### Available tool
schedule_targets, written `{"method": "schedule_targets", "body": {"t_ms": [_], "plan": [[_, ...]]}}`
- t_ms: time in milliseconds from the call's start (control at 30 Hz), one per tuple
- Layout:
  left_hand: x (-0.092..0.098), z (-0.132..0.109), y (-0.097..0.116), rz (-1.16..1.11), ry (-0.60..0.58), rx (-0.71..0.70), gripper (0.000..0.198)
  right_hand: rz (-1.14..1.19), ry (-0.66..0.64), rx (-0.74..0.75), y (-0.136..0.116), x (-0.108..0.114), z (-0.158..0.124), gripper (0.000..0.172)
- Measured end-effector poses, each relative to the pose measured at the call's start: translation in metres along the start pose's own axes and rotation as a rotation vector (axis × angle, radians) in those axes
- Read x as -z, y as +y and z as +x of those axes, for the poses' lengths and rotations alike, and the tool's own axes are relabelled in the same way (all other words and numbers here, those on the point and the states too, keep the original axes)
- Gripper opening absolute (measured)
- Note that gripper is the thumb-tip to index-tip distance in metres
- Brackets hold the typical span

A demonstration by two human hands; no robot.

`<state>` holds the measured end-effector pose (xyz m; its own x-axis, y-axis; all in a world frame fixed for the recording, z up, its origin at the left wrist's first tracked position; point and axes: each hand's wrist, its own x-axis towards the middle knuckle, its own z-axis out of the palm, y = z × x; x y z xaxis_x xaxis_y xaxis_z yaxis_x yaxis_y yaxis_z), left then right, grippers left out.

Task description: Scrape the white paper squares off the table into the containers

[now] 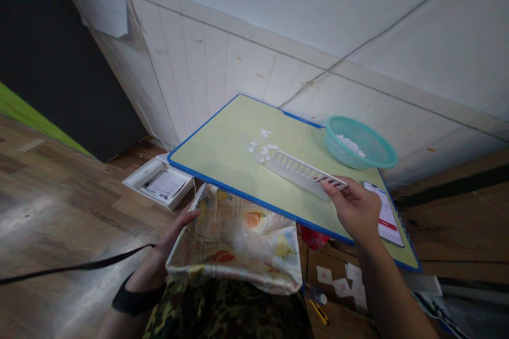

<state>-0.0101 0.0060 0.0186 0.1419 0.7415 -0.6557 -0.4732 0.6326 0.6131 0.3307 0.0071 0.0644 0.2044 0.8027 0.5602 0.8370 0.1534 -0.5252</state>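
Note:
My right hand (356, 209) pinches the near end of a white slotted strip (302, 172), which looks like plastic and has a row of oblong openings. The strip's far end reaches a scatter of small white pieces (264, 151) on the pale yellow tabletop (222, 132) with blue edging. Below the table's front edge, a fruit-patterned lined box (254, 220) rests on my lap. My left hand (177, 230) grips its left wall, thumb over the rim and the other fingers hidden. Something whitish and blurred lies in the box.
At the table's back right stands a teal basket (360, 143) holding many white pieces. A phone (384, 214) lies along the right edge. On the floor are an open white box (159, 183), printed cards (342, 287) and a yellow cutter (319, 312). A white wall (222, 42) rises behind.

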Motion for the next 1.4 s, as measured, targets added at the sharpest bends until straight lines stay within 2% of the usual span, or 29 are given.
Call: {"method": "schedule_targets", "body": {"t_ms": [300, 500, 667, 867, 1033, 1100, 1233, 1400], "plan": [[0.006, -0.002, 0.001, -0.075, -0.140, 0.089, 0.076, 0.108, -0.022, -0.013, 0.002, -0.029, 0.020, 0.024], [0.004, -0.005, 0.001, -0.060, -0.104, 0.075, 0.072, 0.158, 0.002, -0.005, 0.000, -0.033, 0.030, 0.024], [0.004, -0.005, 0.004, -0.037, -0.080, 0.054, 0.076, 0.178, -0.111, 0.025, -0.006, -0.032, 0.027, 0.023], [0.004, -0.001, 0.002, -0.042, -0.057, 0.028, 0.070, 0.235, -0.093, 0.025, -0.004, -0.033, 0.031, 0.021], [0.003, -0.003, 0.003, -0.056, -0.088, 0.062, 0.072, 0.256, -0.204, 0.050, -0.001, -0.033, 0.030, 0.019], [0.006, -0.002, 0.001, -0.052, -0.107, 0.060, 0.070, 0.260, -0.204, 0.048, 0.005, -0.029, 0.026, 0.018], [0.013, 0.002, -0.004, -0.007, -0.094, -0.010, 0.065, 0.254, -0.116, 0.001, 0.015, -0.022, 0.018, 0.020], [0.012, 0.001, -0.005, 0.054, -0.041, -0.047, 0.055, 0.236, -0.212, 0.023, 0.011, -0.015, 0.011, 0.015]]}}
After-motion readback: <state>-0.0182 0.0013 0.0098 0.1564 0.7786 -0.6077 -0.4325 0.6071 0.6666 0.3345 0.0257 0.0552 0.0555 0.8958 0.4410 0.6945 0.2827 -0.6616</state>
